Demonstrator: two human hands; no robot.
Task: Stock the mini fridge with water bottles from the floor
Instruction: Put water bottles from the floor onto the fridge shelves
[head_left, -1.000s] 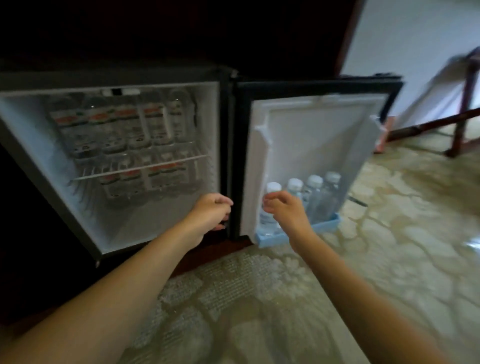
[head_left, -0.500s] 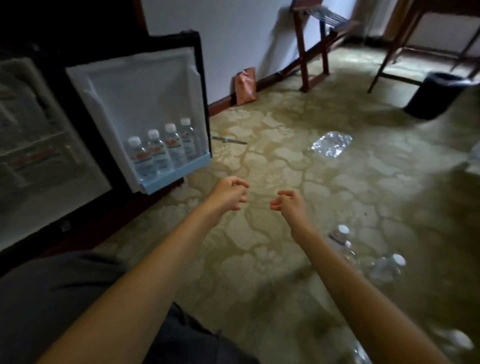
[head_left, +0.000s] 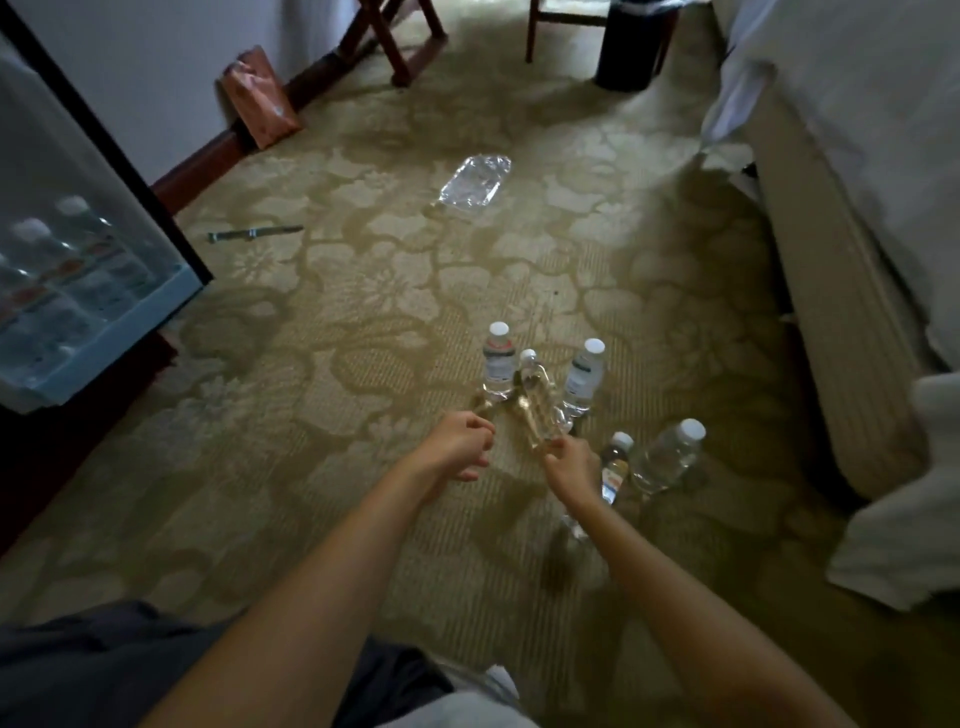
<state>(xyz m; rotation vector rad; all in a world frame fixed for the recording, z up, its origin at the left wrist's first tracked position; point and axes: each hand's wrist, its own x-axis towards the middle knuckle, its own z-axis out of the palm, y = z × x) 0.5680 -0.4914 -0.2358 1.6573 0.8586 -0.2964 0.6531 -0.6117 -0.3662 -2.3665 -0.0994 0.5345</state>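
Several clear water bottles with white caps stand on the patterned carpet (head_left: 363, 291): one (head_left: 498, 364), another (head_left: 584, 376), and two more (head_left: 615, 467) (head_left: 667, 457) to the right of my right hand (head_left: 571, 462). That hand's curled fingers hold the lower end of a tilted bottle (head_left: 537, 402), its cap pointing away from me. My left hand (head_left: 457, 447) hovers just left of it, loosely curled and holding nothing. At the left edge is the open fridge door (head_left: 171, 208); blurred bottles (head_left: 72, 244) stand in its light blue shelf (head_left: 130, 317).
A bed (head_left: 831, 260) with white linen runs along the right. Crumpled clear plastic wrap (head_left: 475, 182) and a thin strip (head_left: 254, 234) lie on the carpet. A pink bag (head_left: 260, 98), wooden stand legs (head_left: 400, 47) and a black bin (head_left: 631, 47) stand at the back.
My view swung from the fridge to the floor on the right. Both hands left the door shelf and came down to the bottles; the right hand now holds one.
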